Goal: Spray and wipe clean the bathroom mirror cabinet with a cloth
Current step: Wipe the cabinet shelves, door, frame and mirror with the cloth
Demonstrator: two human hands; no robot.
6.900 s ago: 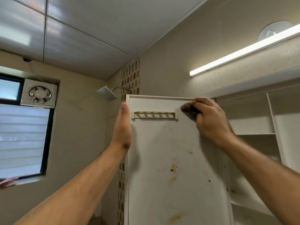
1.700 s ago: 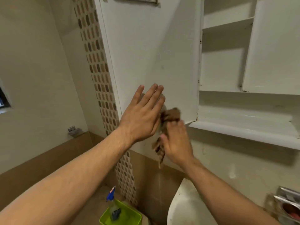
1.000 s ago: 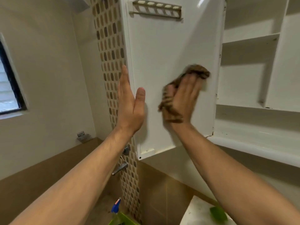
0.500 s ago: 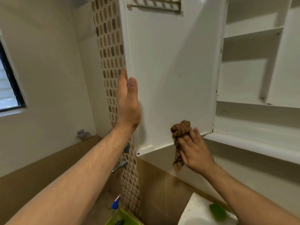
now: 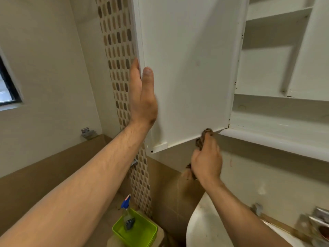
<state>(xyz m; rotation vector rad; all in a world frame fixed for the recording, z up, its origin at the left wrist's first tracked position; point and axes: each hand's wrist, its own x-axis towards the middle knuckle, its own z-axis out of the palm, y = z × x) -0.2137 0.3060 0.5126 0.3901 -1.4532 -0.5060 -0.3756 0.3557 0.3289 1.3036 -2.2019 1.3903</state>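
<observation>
Your left hand (image 5: 142,97) lies flat along the free edge of the open cabinet door (image 5: 187,68). The fingers are straight, with the thumb on the inner face and the rest behind the edge, so it braces the door rather than gripping it. Your right hand (image 5: 206,161) is curled tight around the bunched brown cloth (image 5: 204,135). The top of the wad presses against the door's bottom edge, just beside the hinge corner where the door meets the cabinet (image 5: 267,145).

That bottom edge is what the next stroke depends on. It runs down and to the left from the cloth to the free corner below your left wrist, so the rest of it probably lies to the left of your right hand. The right hand is much the nearer of the two.

The spray bottle (image 5: 127,216) stands in the green tub (image 5: 142,236) well below, out of either hand's reach. I can't read any label or writing on it.
</observation>
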